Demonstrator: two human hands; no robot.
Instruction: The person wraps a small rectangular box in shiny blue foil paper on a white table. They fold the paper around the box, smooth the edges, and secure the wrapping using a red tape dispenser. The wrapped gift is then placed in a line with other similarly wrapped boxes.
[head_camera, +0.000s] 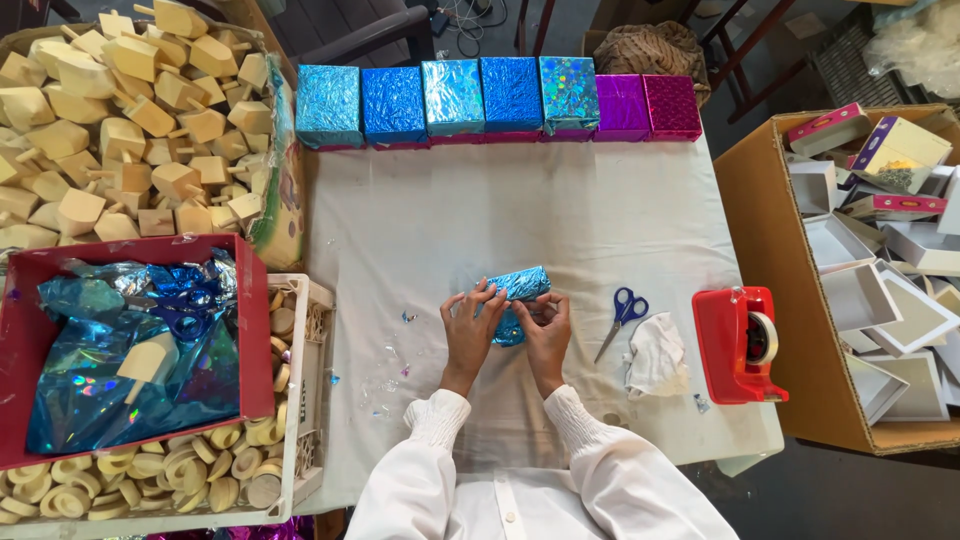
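White tablecloth (560, 220); blue-foil parcel (520, 285) between fingers (487, 297).

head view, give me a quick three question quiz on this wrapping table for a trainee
1. True or false: the scissors lie between the hands and the red tape dispenser.
2. Which colour are most of the wrapped boxes in the row at the far edge of the table: a) blue b) purple c) red?
3. What do the left hand and right hand hold together?

Key
1. True.
2. a, five blue, two purple.
3. A small block part-wrapped in blue foil, held just above the white cloth.
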